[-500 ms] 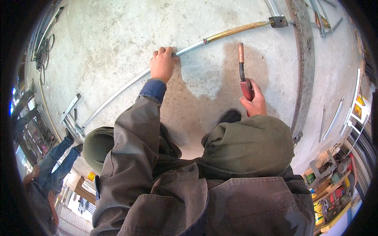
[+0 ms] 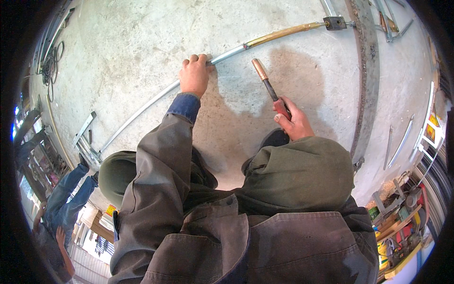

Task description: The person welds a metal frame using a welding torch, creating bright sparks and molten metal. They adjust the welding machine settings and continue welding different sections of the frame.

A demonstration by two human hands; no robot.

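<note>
My left hand [image 2: 194, 75] is closed around a long metal rod [image 2: 142, 110] that slants up across the concrete floor from lower left to upper right. Beyond the hand the rod turns into a brassy section [image 2: 283, 35], which runs to a dark clamp block [image 2: 335, 23]. In my right hand [image 2: 294, 119] is a welding torch [image 2: 270, 88] with a red handle, a black neck and a copper nozzle. Its nozzle points up and to the left, apart from the rod. My thumb and fingers wrap round the handle.
A long steel beam [image 2: 366, 85] lies on the right, near the clamp block. Coiled black cable [image 2: 50, 71] and metal brackets [image 2: 84, 130] lie at the left. Another person in jeans [image 2: 66, 199] is at the lower left. Tools and boxes [image 2: 399, 222] crowd the lower right.
The welding torch in my right hand has tilted from nearly upright toward the left, its nozzle now closer to the rod. My left hand stays on the rod, barely moved.
</note>
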